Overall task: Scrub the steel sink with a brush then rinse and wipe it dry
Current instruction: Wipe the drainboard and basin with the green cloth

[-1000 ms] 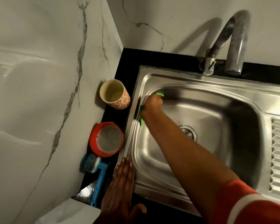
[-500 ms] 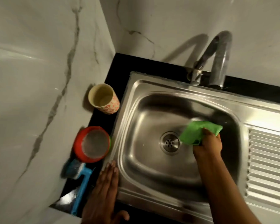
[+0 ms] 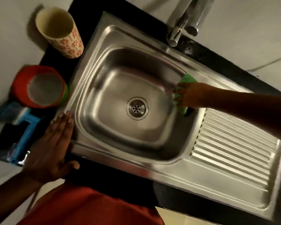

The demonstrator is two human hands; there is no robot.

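The right hand (image 3: pixel 187 95) pressed a green cloth (image 3: pixel 186 78) against the sink's (image 3: pixel 104 51) right wall, grip curled around it (left hand (image 3: pixel 52 142) flat on the rim).

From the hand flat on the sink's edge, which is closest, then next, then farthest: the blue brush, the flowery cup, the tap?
From the left hand, in the head view:
1. Blue brush, just beside it on the dark counter.
2. Flowery cup, farther back in the left corner.
3. Tap, farthest, behind the sink's far rim.
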